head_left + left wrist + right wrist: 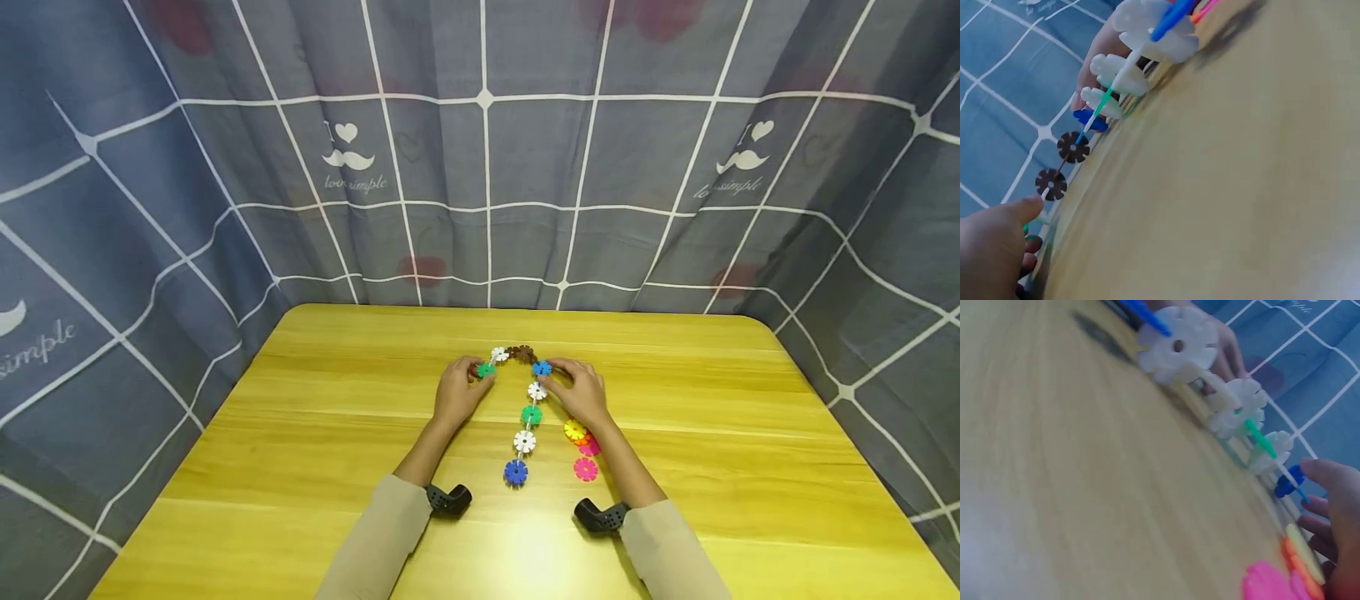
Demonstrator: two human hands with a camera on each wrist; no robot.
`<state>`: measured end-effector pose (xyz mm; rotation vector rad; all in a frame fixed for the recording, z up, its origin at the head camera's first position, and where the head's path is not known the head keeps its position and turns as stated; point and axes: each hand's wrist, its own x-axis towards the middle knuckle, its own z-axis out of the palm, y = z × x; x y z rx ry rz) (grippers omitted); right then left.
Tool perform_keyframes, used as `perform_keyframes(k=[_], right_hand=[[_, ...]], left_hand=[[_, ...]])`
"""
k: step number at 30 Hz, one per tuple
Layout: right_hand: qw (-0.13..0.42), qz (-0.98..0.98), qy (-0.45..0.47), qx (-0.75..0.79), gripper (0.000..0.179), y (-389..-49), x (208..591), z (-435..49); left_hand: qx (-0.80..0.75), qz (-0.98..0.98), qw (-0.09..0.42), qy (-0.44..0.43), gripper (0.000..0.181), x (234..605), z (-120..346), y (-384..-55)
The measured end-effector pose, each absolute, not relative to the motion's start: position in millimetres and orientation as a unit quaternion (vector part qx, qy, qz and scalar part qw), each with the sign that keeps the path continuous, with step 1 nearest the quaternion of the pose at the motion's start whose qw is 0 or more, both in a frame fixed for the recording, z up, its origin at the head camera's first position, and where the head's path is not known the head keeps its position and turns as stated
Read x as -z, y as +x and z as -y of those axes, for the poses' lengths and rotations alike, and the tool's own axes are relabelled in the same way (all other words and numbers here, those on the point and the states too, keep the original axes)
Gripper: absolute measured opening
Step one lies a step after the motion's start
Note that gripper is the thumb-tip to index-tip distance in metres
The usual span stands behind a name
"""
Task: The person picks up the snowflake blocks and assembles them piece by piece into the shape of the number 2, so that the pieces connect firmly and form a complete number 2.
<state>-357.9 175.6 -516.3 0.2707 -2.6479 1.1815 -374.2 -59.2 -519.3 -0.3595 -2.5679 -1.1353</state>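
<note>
A chain of interlocking plastic snowflake discs bends in a hook shape over the table in the head view. My left hand (456, 393) pinches the green disc (486, 370) at the chain's left end, beside a white disc (499, 355). Brown discs (524, 354) form the far bend. My right hand (587, 393) pinches the chain at a blue disc (542, 368), thumb close to the white disc (537, 391) below it. From there a green disc (532, 415), a white disc (524, 442) and a dark blue disc (516, 473) run toward me.
Beside my right forearm lie loose discs: a yellow disc (574, 429) overlapping orange and pink ones, and a separate pink disc (586, 469). The wooden table (337, 433) ends at a grey-blue checked curtain (450, 167). Each wrist wears a black camera mount (450, 502).
</note>
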Motion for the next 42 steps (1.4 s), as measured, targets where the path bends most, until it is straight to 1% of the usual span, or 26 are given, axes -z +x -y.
perform_keyframes(k=[3, 10, 17, 24, 30, 35, 39, 42], right_hand=[[0.102, 0.894, 0.111, -0.422, 0.05, -353, 517, -180], [0.068, 0.884, 0.139, -0.44, 0.052, -347, 517, -182], [0.061, 0.88, 0.145, -0.448, 0.049, -346, 517, -183], [0.051, 0.879, 0.142, -0.453, 0.05, -346, 518, -183], [0.057, 0.873, 0.154, -0.459, 0.044, -346, 517, -183], [0.053, 0.865, 0.167, -0.469, 0.041, -345, 517, -185], [0.036, 0.85, 0.183, -0.493, 0.039, -344, 518, -186], [0.024, 0.836, 0.2, -0.51, 0.036, -342, 519, -186]], left_hand=[[0.383, 0.901, 0.149, -0.137, 0.036, 519, 60, -362], [0.347, 0.912, 0.16, -0.147, 0.038, 520, 66, -339], [0.321, 0.918, 0.166, -0.163, 0.041, 520, 66, -325], [0.321, 0.918, 0.165, -0.167, 0.04, 521, 67, -322], [0.314, 0.918, 0.174, -0.168, 0.041, 520, 69, -322], [0.309, 0.92, 0.164, -0.177, 0.042, 519, 73, -321], [0.361, 0.901, 0.16, -0.181, 0.036, 517, 77, -325], [0.437, 0.872, 0.153, -0.162, 0.035, 515, 80, -330]])
